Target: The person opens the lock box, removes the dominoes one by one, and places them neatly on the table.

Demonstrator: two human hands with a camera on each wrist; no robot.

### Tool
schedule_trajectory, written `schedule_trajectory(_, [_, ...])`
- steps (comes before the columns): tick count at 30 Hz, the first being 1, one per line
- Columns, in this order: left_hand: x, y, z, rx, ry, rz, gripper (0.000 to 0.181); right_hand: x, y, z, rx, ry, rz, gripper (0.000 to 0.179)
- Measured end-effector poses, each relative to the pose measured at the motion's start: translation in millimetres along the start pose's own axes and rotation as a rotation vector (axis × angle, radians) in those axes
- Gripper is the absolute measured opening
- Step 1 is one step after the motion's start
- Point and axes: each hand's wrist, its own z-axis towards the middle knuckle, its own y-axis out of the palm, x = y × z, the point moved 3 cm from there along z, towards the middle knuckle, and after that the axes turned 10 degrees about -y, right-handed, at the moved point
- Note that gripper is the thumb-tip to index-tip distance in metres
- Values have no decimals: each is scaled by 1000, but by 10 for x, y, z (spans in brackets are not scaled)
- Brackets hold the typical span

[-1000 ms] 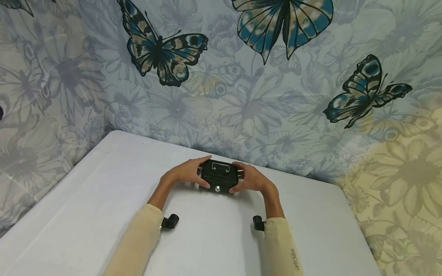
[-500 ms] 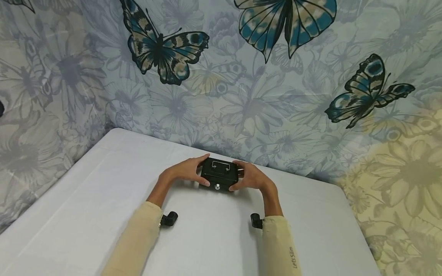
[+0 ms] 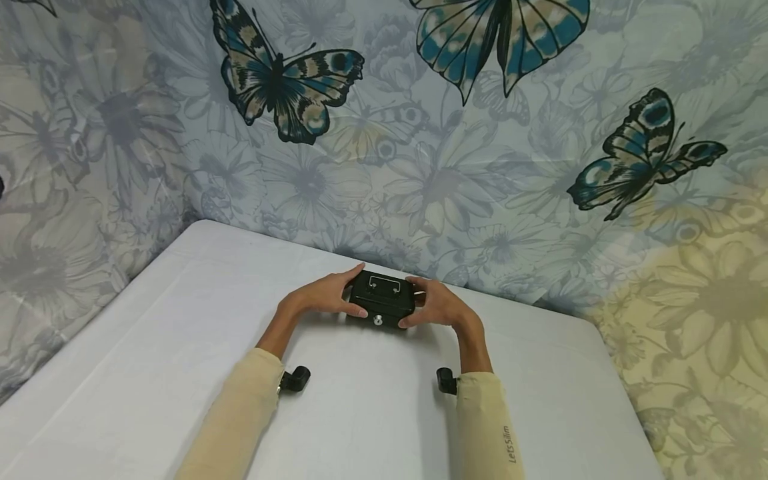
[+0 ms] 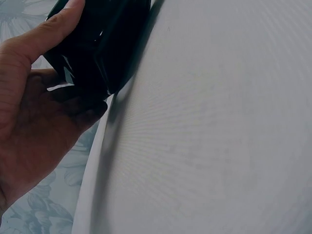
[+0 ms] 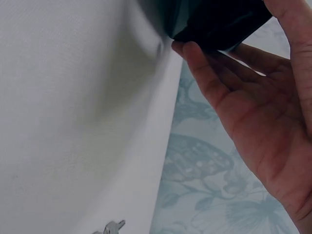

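Note:
A small black cash box (image 3: 382, 298) is near the far edge of the white table, in the middle of the head view. Its lid is down, a thin wire handle lies on top, and a silver lock knob sits on its front. My left hand (image 3: 324, 293) holds the left end, thumb at the front and fingers round the side. At the other end, my right hand (image 3: 441, 305) grips it in the same way. Both wrist views show only a dark corner of the box (image 4: 105, 44). Whether its base fully touches the table cannot be made out.
The white-covered table (image 3: 360, 407) ends just behind the box. Beyond it hangs a wall cloth (image 3: 384, 187) printed with flowers and butterflies. In the right wrist view a small silver metal piece (image 5: 113, 227) shows at the bottom edge.
The whole head view has shifted slightly, with table and box a little higher in the picture. Both hands keep their hold on the box ends; the box has barely moved relative to the table.

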Motion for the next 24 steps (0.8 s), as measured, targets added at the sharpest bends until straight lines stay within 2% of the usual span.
schedule_trajectory(6, [-3, -26, -35, -7, -19, 2, 115, 11, 21, 16, 5, 9, 16, 108])
schedule_trajectory(11, [27, -22, -10, -16, -1, -3, 117, 8, 13, -9, 27, 12, 3, 108])
schedule_trajectory(16, [40, 31, 18, -35, 16, -1, 122, 42, 18, -54, 13, 19, 19, 109])
schedule_trajectory(24, [34, 1, 31, -2, 22, 8, 116, 11, 5, -30, 13, -2, 12, 108])
